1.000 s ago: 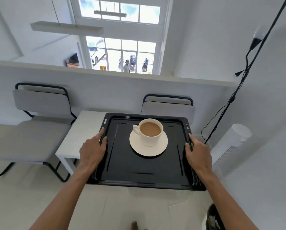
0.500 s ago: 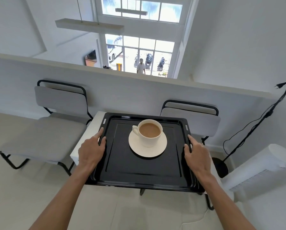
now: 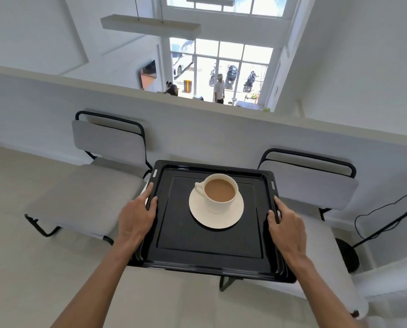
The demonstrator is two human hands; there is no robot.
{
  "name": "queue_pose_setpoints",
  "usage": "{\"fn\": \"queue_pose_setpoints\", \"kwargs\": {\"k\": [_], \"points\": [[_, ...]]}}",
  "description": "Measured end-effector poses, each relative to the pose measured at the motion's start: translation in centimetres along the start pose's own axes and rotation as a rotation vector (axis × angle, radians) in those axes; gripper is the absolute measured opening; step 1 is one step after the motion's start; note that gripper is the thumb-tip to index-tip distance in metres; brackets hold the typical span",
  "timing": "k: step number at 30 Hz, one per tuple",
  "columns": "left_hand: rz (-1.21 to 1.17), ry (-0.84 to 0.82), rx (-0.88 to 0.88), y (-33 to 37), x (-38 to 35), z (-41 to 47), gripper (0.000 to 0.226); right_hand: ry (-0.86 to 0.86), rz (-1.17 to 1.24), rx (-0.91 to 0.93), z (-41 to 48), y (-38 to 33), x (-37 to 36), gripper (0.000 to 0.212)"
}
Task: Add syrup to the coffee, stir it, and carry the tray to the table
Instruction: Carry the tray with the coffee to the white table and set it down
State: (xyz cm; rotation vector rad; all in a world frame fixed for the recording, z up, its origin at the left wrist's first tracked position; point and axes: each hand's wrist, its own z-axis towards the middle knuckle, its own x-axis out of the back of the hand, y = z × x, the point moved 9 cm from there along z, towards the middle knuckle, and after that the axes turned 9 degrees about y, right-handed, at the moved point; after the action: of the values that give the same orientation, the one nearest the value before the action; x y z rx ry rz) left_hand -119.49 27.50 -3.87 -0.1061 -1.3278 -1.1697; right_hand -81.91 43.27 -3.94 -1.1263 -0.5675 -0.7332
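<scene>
Head view: left hand (image 3: 136,216) and right hand (image 3: 286,229) clamp the black rectangular metal tray (image 3: 212,247) by its side edges, directly above the white table (image 3: 169,299).

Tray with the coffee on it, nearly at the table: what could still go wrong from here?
1. The cup is nearly full and sits loose on its saucer; a tilt or a bump could slop coffee or slide both across the tray.
2. The tray hides the table below, so its edge may be misjudged when setting down.
3. Both hands, left hand and right hand, grip only the side rims, so letting go unevenly could tip it.
</scene>
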Motion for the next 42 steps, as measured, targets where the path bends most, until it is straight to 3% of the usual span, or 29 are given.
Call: {"fn": "queue_pose_setpoints", "kwargs": {"k": [7,15,25,34,42], "points": [[-0.003,0.002,0.024,-3.0,-2.1,5.3,0.047,-0.009,-0.022,-0.026,2.7,-2.5,-4.6,0.047],[-0.147,-0.098,0.043,-7.3,-6.5,12.5,0.047,0.029,-0.027,-0.107,4.6,-5.1,-10.5,0.047],[-0.142,-0.175,0.003,-11.5,-11.9,22.1,0.047,0.065,-0.024,-0.21,7.5,-6.8,-19.6,0.049],[-0.146,-0.195,0.026,-14.7,-21.1,26.2,0.047,0.08,-0.012,-0.28,10.1,-2.8,-27.7,0.049],[-0.152,-0.192,0.081,-20.4,-31.2,24.9,0.046,0.062,0.012,-0.318,10.0,3.9,-36.2,0.05]]}}
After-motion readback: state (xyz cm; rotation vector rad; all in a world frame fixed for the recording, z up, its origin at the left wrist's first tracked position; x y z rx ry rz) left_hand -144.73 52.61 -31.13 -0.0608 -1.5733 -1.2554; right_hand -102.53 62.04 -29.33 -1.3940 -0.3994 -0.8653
